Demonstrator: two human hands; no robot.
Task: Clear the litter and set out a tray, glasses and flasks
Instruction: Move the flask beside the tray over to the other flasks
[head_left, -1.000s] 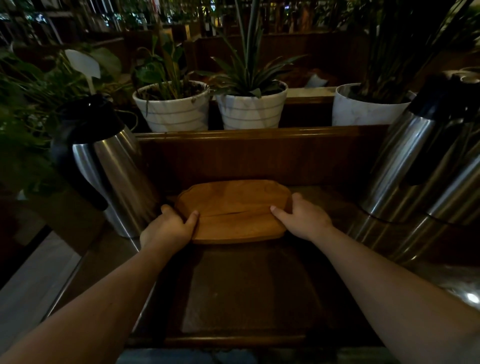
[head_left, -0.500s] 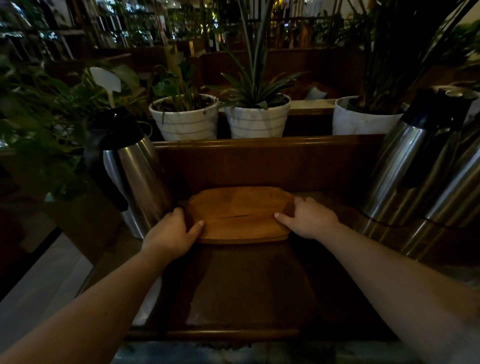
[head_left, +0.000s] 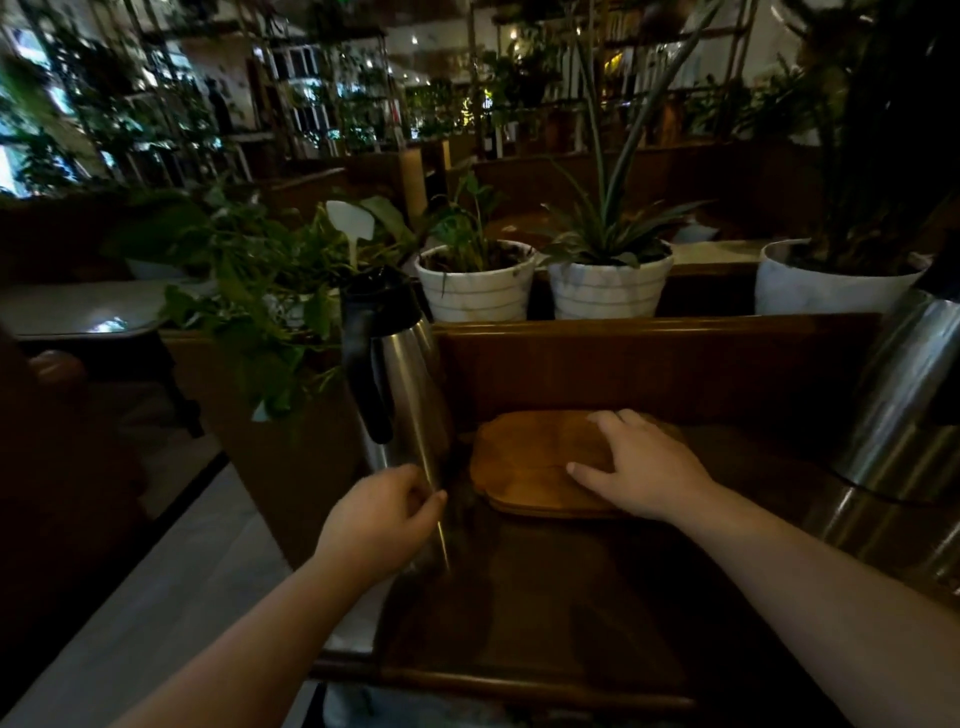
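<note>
Head camera, a dim plant-filled room: one wooden tray lies flat on the dark glossy desk, close to the raised wooden back panel — an oblong board with rounded corners, its long axis running left to right across the view. The person's right hand rests palm-down on the tray's right half, its fingers spread wide and reaching toward the far edge, the thumb stretched along the top surface; it covers the board rather than pinching it. The left hand is off the tray, just beside its left end, loosely curled with the fingertips drawn toward the thumb at the foot of a steel flask; whether it touches the flask cannot be told. Two flasks can be counted with certainty: that upright one at left, with black lid and black handle turned toward the camera's left, and a second steel flask at the right edge, cut off by the frame. Its mirror image shows in the desk's surface. Behind the panel stand three white pots with green plants — two banded, one plain — and more foliage crowds the left. No glasses are in view.
</note>
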